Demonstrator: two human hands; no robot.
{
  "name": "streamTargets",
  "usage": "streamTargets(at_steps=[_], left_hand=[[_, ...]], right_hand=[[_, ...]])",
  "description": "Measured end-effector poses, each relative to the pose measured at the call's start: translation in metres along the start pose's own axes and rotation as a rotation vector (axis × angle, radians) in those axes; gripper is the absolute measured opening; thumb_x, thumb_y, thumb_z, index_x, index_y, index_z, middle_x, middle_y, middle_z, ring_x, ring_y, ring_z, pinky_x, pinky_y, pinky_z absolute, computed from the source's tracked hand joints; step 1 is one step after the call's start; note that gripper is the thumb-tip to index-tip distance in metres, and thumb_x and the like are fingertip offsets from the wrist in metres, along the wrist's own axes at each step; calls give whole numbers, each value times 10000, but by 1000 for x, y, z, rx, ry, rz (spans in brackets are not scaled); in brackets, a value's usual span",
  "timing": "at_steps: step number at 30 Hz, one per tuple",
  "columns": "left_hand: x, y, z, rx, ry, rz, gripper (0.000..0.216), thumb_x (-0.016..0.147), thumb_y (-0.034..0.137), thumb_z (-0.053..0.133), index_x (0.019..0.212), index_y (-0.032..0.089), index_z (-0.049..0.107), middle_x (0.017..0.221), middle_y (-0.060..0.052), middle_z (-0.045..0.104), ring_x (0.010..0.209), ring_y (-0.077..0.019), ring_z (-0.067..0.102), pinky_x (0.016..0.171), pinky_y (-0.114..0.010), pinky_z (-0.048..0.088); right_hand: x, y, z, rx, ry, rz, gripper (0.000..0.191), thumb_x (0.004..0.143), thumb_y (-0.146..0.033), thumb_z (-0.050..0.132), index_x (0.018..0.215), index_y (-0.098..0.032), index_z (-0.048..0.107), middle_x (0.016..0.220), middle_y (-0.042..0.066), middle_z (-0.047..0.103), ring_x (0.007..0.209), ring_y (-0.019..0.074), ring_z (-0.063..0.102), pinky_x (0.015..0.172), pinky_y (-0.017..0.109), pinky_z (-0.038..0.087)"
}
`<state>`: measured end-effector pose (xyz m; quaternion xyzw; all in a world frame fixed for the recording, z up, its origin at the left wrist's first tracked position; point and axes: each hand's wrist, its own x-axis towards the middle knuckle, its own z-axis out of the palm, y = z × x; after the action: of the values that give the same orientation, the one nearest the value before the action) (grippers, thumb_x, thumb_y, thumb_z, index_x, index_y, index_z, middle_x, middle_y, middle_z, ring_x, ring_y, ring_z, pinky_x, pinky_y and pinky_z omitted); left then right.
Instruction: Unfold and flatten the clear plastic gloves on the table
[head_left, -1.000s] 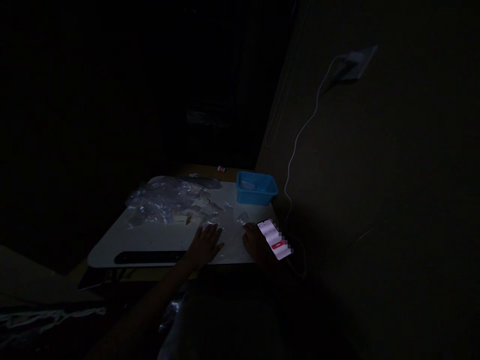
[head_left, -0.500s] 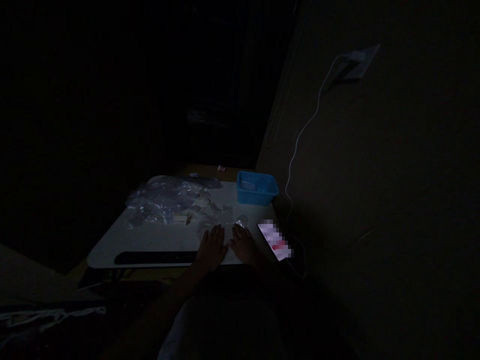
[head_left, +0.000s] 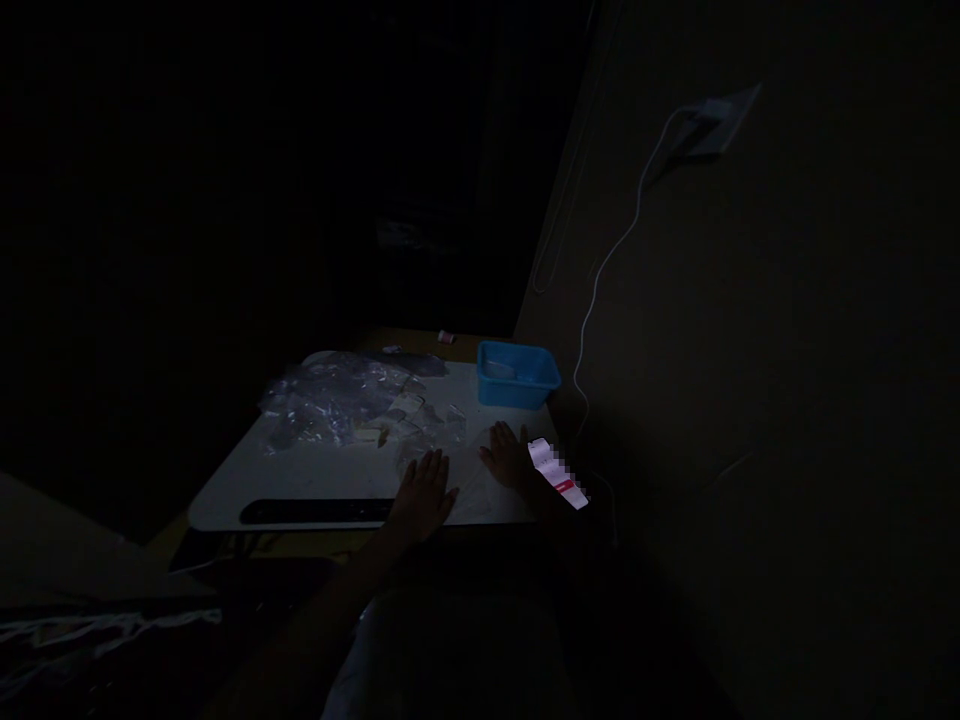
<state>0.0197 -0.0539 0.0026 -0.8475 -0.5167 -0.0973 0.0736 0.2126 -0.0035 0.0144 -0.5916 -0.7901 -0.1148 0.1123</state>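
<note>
My left hand (head_left: 424, 492) lies flat with its fingers stretched out, over the near edge of a clear plastic sheet or bag (head_left: 429, 435) on the small white table (head_left: 330, 475). To its right my right hand (head_left: 507, 456) is laid out flat too, fingers extended, on thin clear plastic (head_left: 471, 480) that is hard to make out in the dim light. Beside the right hand is a phone (head_left: 559, 473) with a lit screen, partly covered by that hand's wrist side.
A blue plastic basket (head_left: 517, 400) stands at the table's back right. Crumpled clear plastic (head_left: 330, 395) covers the back left. A white cable (head_left: 598, 285) runs from a wall socket (head_left: 716, 120) down toward the phone. A small pink and white object (head_left: 446, 338) lies behind the table.
My right hand has slid right and slightly away from me, now closer to the phone and covering part of it. My left hand has stayed nearly in place.
</note>
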Motion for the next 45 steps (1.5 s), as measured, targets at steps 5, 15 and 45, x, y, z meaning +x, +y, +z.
streamTargets(at_steps=[5, 15, 45], left_hand=[[1, -1, 1, -8, 11, 3, 558, 868, 407, 253, 1302, 69, 353, 1379, -159, 312, 1278, -274, 267, 1016, -438, 221], [0, 0, -1, 7, -14, 1, 563, 870, 413, 241, 1307, 73, 343, 1384, -153, 305, 1286, -267, 250, 1022, -430, 214], [-5, 12, -1, -16, -41, 31, 538, 863, 410, 264, 1295, 108, 373, 1392, -132, 298, 1292, -264, 237, 1027, -434, 204]], right_hand=[[-13, -18, -8, 18, 34, -173, 489, 898, -378, 281, 1286, -97, 377, 1355, 145, 359, 1288, 226, 248, 1036, 489, 138], [-1, -9, 1, 83, -12, -91, 506, 908, -395, 224, 1278, -92, 389, 1350, 158, 358, 1261, 229, 305, 1021, 526, 141], [-26, -37, -18, 142, -113, -305, 439, 907, -323, 257, 1286, -137, 375, 1356, 100, 375, 1275, 173, 279, 1045, 433, 185]])
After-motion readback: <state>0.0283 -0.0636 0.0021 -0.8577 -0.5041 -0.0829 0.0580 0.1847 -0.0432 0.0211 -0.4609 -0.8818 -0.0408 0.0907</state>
